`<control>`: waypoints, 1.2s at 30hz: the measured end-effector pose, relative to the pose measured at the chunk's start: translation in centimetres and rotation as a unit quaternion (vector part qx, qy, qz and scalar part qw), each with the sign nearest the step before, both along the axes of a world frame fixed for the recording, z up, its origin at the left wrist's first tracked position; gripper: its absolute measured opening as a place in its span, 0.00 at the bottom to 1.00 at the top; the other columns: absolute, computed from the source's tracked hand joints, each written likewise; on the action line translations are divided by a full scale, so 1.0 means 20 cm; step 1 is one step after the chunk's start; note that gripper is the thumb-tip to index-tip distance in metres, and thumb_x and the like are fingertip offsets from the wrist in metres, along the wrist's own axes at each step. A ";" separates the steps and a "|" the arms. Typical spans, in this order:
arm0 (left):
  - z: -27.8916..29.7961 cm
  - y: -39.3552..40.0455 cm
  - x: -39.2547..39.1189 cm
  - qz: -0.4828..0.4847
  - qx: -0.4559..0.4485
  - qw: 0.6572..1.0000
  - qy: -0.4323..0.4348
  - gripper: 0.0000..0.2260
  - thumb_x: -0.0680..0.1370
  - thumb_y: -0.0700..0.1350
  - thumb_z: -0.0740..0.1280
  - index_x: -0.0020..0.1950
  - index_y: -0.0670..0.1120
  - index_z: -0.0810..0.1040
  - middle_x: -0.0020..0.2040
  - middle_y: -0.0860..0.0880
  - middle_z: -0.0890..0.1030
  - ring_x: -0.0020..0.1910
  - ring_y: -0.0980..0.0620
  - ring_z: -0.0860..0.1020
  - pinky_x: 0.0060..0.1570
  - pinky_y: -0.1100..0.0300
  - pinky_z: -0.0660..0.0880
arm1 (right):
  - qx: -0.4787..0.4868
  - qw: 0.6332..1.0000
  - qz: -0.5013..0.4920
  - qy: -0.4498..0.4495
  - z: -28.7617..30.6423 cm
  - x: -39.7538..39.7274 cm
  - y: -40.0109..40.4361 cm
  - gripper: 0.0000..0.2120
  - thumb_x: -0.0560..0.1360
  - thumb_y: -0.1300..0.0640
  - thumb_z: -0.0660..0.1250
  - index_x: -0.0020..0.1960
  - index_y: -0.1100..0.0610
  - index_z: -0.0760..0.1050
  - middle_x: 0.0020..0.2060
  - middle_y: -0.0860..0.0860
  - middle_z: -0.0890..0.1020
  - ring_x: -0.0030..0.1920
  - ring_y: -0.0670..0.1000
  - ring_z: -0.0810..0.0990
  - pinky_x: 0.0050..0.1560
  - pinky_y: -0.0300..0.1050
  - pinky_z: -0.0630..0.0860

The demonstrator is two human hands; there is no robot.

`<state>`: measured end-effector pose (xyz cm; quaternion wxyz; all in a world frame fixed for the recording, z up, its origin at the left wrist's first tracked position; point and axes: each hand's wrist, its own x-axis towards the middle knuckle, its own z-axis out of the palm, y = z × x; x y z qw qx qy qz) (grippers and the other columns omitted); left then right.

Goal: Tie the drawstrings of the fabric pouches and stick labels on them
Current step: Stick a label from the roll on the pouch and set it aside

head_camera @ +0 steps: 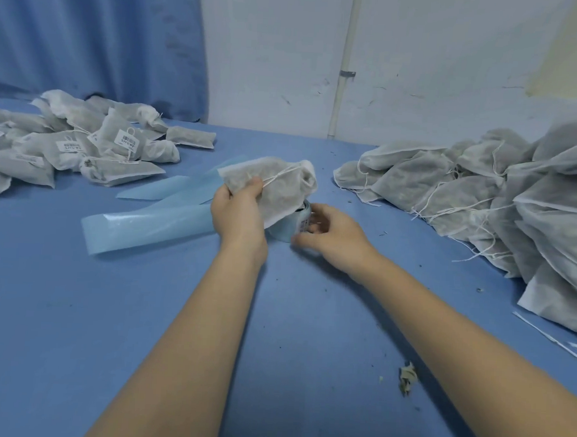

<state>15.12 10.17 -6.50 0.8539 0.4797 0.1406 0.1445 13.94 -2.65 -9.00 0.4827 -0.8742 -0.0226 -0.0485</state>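
On the blue desk [142,311], between labelled pouches [83,150] at left and an unlabelled heap [482,188] at right, the left hand [239,212] pinches a filled pouch [275,187] above the label roll [291,225], which the right hand's [329,234] curled fingers grip; barcode print unreadable.

Observed body: two bare forearms enter from the lower edge of the head view, each ending in a bare hand. Left hand [239,212]: no glove, no ring visible. Right hand [329,235]: likewise ungloved; fingers partly blurred, so the nails cannot be read. No sleeve edge on either forearm as far as the view reaches. Both wrists are bare, with no watch, band or marking. Upper arms and clothing are out of view.
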 end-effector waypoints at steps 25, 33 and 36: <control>-0.02 0.05 0.03 -0.034 -0.027 0.999 0.029 0.05 0.75 0.37 0.67 0.50 0.42 0.77 0.49 0.44 0.81 0.54 0.43 0.80 0.59 0.44 0.75 | 0.034 0.990 -0.078 -0.108 -0.02 0.03 -0.03 0.11 0.70 0.59 0.75 0.52 0.55 0.83 0.43 0.50 0.85 0.40 0.40 0.80 0.45 0.25 0.72; -0.02 0.02 0.03 -0.040 -0.031 0.999 0.015 0.03 0.75 0.36 0.67 0.46 0.43 0.76 0.49 0.44 0.81 0.55 0.42 0.80 0.59 0.44 0.75 | 0.046 0.981 -0.150 -0.118 -0.03 0.03 -0.01 0.09 0.66 0.55 0.78 0.43 0.53 0.80 0.33 0.44 0.80 0.35 0.39 0.77 0.39 0.26 0.72; -0.02 0.02 0.03 -0.040 -0.031 0.999 0.013 0.04 0.75 0.36 0.67 0.44 0.44 0.76 0.48 0.44 0.80 0.52 0.44 0.80 0.59 0.44 0.75 | 0.042 0.979 -0.160 -0.122 -0.03 0.02 0.00 0.10 0.66 0.55 0.79 0.38 0.52 0.77 0.31 0.44 0.80 0.34 0.42 0.78 0.36 0.24 0.70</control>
